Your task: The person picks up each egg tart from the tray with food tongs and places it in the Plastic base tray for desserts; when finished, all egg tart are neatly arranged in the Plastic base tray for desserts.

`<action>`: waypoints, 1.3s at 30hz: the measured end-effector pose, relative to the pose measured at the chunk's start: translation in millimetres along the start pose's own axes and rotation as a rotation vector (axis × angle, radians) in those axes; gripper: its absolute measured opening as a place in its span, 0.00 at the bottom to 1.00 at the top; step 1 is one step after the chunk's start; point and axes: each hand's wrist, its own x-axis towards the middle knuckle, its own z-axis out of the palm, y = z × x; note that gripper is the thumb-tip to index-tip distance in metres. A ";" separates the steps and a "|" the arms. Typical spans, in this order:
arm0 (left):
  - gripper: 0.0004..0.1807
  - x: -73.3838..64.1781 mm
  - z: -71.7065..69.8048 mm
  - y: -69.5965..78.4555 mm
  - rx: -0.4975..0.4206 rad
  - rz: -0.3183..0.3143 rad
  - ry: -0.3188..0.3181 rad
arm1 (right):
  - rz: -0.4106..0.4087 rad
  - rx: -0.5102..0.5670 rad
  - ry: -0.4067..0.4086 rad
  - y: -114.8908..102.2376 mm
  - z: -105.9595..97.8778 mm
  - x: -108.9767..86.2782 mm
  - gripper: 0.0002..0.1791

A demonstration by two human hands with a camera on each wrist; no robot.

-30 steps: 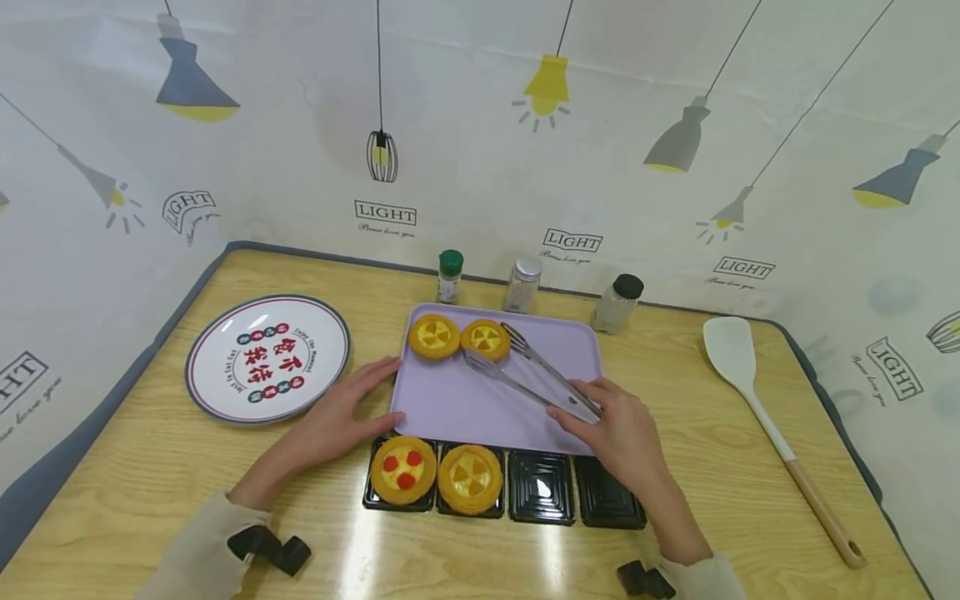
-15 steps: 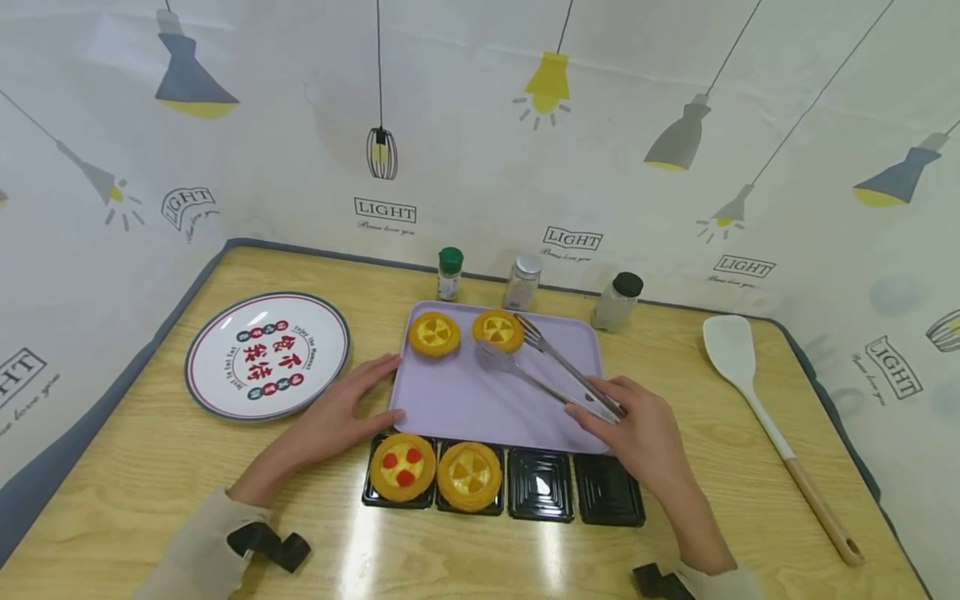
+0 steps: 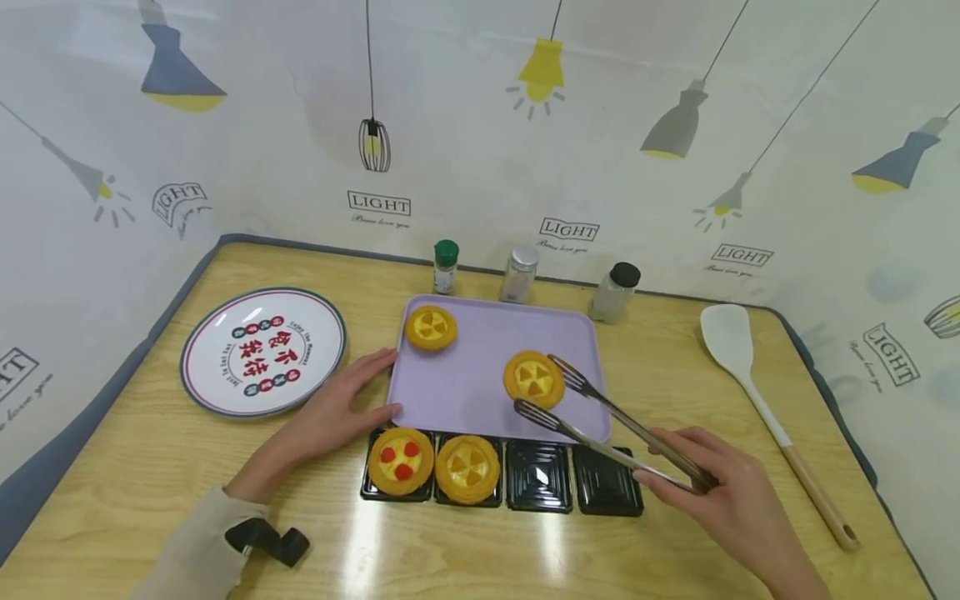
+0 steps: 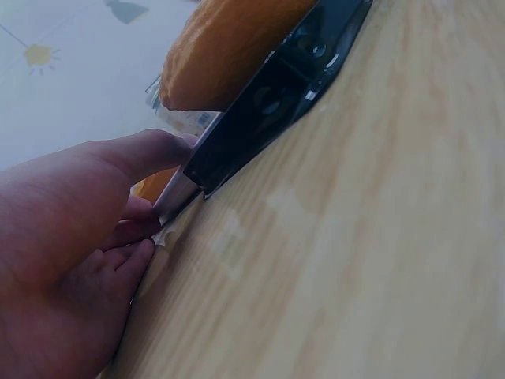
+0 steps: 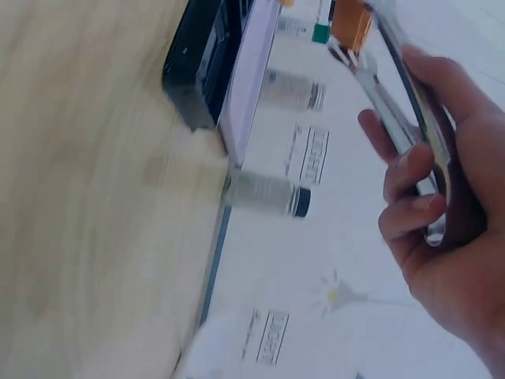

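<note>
Since the earlier head frame, the gripped tart [image 3: 534,379] had moved towards the near right part of the lilac tray [image 3: 457,375], and the tongs [image 3: 630,423] and right hand [image 3: 738,492] had come nearer the wearer. Count: four tarts in all, comprising the gripped one, a second tart [image 3: 431,327] at the tray's far left corner, a red-dotted tart [image 3: 401,462] and a wedge-patterned tart [image 3: 467,470], each in one of four black containers [image 3: 538,479] set in a row. Also recorded: one plate [image 3: 213,358], one spatula [image 3: 765,412], three capped jars [image 3: 520,279]. Right hand: fingers curled round the tongs. Gripped tart: between the tongs' tips, well apart from the fingers, ahead and to the left of that hand. Left hand [image 3: 339,412]: thumb and fingers spread, touching the tray's left edge.
</note>
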 end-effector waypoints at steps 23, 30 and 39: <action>0.43 2.7 -3.9 0.8 0.003 0.018 0.014 | 0.076 0.069 -0.199 7.9 -9.8 -46.6 0.25; 0.43 3.4 -2.6 1.4 -0.008 0.025 0.006 | 0.103 0.043 -0.226 10.4 -7.7 -50.0 0.25; 0.43 2.3 0.3 0.4 -0.009 0.019 -0.001 | 0.108 0.066 -0.222 8.3 -8.8 -52.3 0.24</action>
